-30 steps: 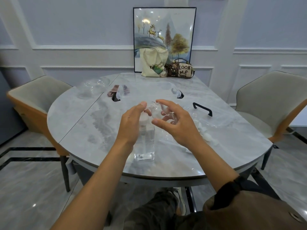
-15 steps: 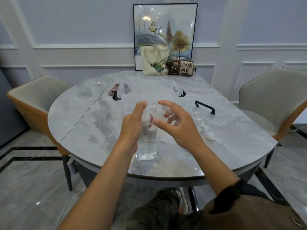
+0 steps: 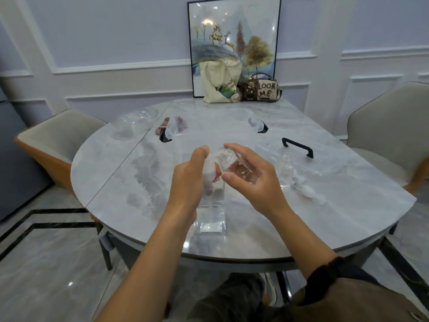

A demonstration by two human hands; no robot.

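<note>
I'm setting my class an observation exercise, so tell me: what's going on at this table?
A person is working at a marble table with two clear containers. The left hand grips the upper part of a tall clear bottle, which stands upright on the table. The right hand holds a small clear bottle, tilted with its neck towards the top of the tall one. Whether any liquid is passing between them cannot be told.
</note>
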